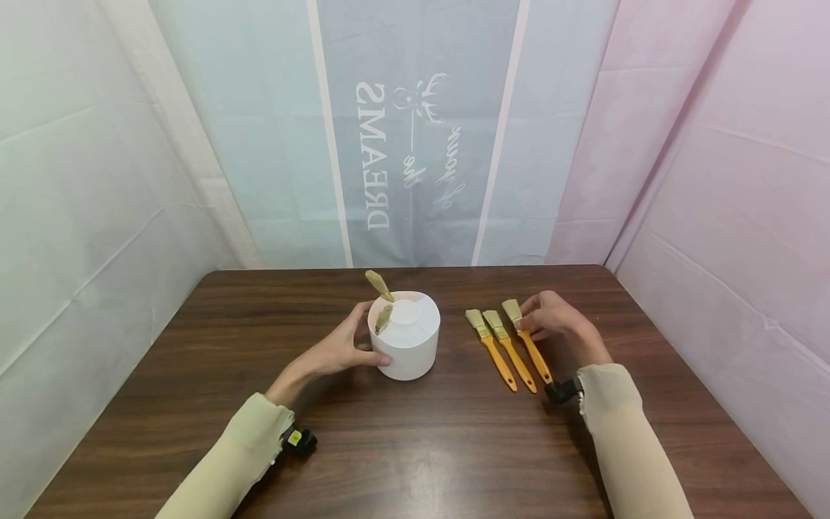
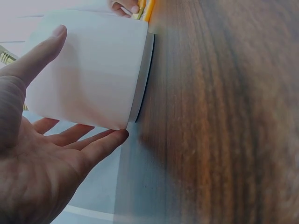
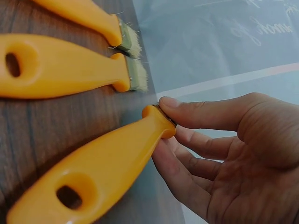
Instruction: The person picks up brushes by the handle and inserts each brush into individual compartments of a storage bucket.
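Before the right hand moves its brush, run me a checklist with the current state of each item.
1. Left hand steadying the white container: ok, thumb and fingers on its sides.
2. Container upright: ok.
3. Right hand gripping the rightmost brush: ok, pinched near the bristle end.
4. That brush fully clear of the table: cannot tell.
5. Container's right side free of brush heads: ok, the two showing are at its left.
6. All brushes in the container: not ok, three are outside.
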A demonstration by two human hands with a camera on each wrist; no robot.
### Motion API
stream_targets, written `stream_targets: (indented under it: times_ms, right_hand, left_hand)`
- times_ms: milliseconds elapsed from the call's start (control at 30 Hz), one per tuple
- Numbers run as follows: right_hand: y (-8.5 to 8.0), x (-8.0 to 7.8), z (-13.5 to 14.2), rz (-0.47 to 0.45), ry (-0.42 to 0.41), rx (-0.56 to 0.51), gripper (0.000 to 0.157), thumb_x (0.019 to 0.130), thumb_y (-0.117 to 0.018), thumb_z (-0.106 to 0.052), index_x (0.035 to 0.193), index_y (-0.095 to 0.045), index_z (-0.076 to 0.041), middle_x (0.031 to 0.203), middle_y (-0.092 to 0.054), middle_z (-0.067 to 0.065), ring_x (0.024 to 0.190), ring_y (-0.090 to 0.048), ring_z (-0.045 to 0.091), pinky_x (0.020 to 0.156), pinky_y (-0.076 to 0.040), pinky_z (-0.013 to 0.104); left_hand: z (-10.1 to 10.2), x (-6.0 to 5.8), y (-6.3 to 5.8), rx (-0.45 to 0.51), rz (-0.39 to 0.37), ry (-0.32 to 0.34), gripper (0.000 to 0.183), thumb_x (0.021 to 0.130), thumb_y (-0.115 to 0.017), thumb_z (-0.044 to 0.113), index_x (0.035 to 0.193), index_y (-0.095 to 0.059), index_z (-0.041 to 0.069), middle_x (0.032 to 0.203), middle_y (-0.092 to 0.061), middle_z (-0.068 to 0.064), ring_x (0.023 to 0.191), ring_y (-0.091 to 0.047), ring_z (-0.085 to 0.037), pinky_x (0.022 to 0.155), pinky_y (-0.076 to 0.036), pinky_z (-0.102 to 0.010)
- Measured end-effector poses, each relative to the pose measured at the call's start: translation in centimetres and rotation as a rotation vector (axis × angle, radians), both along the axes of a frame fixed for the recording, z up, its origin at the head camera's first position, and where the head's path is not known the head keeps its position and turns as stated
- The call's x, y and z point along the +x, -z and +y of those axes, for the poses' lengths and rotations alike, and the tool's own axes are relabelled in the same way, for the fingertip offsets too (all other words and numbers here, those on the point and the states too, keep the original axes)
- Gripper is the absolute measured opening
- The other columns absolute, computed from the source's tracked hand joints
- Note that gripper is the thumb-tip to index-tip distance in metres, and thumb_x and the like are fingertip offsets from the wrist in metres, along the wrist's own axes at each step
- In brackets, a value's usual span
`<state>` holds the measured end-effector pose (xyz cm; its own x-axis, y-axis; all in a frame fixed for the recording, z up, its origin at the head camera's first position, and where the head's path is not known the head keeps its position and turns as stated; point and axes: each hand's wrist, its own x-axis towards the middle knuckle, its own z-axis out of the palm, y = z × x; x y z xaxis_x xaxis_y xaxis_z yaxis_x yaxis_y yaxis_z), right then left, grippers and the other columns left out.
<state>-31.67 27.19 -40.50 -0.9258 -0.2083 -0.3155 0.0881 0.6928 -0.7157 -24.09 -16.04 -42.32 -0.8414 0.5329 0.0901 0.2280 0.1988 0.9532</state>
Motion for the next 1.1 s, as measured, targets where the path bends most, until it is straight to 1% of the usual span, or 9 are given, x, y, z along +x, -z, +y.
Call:
stream_targets:
  times_ms: [133, 300, 400, 533, 633, 867, 933, 1100]
  right_hand:
    - [-0.6, 0.1, -0.2, 0.014, 0.007, -0.015, 0.044, 0.093, -0.074, -0.010, 0.126, -0.057, 0.014, 0.103, -0.067, 0.018, 0.083, -0.067, 0.020, 0.076, -0.064, 0.038]
    - [-1.1, 0.4, -0.4, 0.031, 0.014, -0.054, 0.048, 0.094, -0.074, -0.010, 0.131, -0.053, 0.013, 0.109, -0.066, 0.020, 0.087, -0.068, 0.022, 0.078, -0.064, 0.040]
    - [-1.6, 0.7, -0.6, 0.035, 0.003, -0.078, 0.053, 0.095, -0.073, -0.011, 0.135, -0.049, 0.014, 0.111, -0.065, 0.021, 0.088, -0.068, 0.023, 0.081, -0.064, 0.042]
    - [-2.2, 1.0, -0.9, 0.039, -0.014, -0.106, 0.058, 0.096, -0.072, -0.011, 0.140, -0.044, 0.014, 0.109, -0.069, 0.022, 0.087, -0.071, 0.023, 0.085, -0.063, 0.046]
    - [-2.6, 1.2, -1.1, 0.043, -0.029, -0.116, 0.059, 0.096, -0.072, -0.010, 0.141, -0.042, 0.016, 0.105, -0.071, 0.021, 0.086, -0.073, 0.021, 0.086, -0.063, 0.047]
    - [-3.2, 1.4, -1.7, 0.064, -0.056, -0.119, 0.058, 0.097, -0.069, -0.006, 0.142, -0.041, 0.016, 0.103, -0.069, 0.019, 0.081, -0.072, 0.021, 0.084, -0.064, 0.046]
    - [-3.4, 1.5, -1.9, 0.070, -0.060, -0.122, 0.058, 0.097, -0.069, -0.005, 0.143, -0.040, 0.015, 0.103, -0.067, 0.019, 0.080, -0.072, 0.021, 0.084, -0.063, 0.046]
    - [-4.2, 2.1, -2.3, 0.094, -0.071, -0.128, 0.060, 0.097, -0.069, -0.005, 0.145, -0.039, 0.014, 0.103, -0.064, 0.018, 0.080, -0.072, 0.020, 0.084, -0.063, 0.049]
  left_hand:
    - [0.0, 0.0, 0.1, -0.015, 0.013, -0.012, 0.101, 0.083, -0.087, 0.013, 0.159, -0.020, 0.015, 0.160, -0.037, -0.013, 0.151, -0.036, -0.033, 0.113, -0.046, -0.058]
    - [0.1, 0.0, 0.1, -0.007, 0.001, -0.019, 0.103, 0.083, -0.088, 0.012, 0.159, -0.019, 0.015, 0.160, -0.035, -0.013, 0.150, -0.038, -0.034, 0.111, -0.048, -0.055]
    - [0.1, 0.0, 0.1, -0.008, -0.008, -0.029, 0.103, 0.082, -0.088, 0.012, 0.159, -0.019, 0.015, 0.160, -0.033, -0.012, 0.149, -0.039, -0.034, 0.109, -0.050, -0.054]
    - [0.1, 0.0, 0.2, -0.010, -0.012, -0.034, 0.104, 0.082, -0.089, 0.013, 0.160, -0.019, 0.017, 0.161, -0.032, -0.012, 0.149, -0.038, -0.034, 0.110, -0.049, -0.054]
    - [0.2, 0.1, 0.3, -0.012, -0.003, -0.033, 0.107, 0.082, -0.089, 0.013, 0.161, -0.017, 0.017, 0.162, -0.031, -0.012, 0.151, -0.037, -0.033, 0.112, -0.047, -0.055]
    - [0.2, 0.2, 0.3, -0.018, 0.013, -0.021, 0.107, 0.084, -0.087, 0.014, 0.163, -0.014, 0.016, 0.164, -0.031, -0.013, 0.152, -0.035, -0.033, 0.115, -0.044, -0.056]
    - [0.2, 0.2, 0.2, -0.019, 0.011, -0.022, 0.107, 0.084, -0.087, 0.013, 0.163, -0.015, 0.016, 0.163, -0.031, -0.012, 0.152, -0.035, -0.032, 0.114, -0.044, -0.056]
    - [0.2, 0.4, 0.1, -0.024, 0.024, -0.023, 0.106, 0.085, -0.087, 0.014, 0.163, -0.015, 0.014, 0.163, -0.030, -0.014, 0.152, -0.035, -0.035, 0.112, -0.047, -0.055]
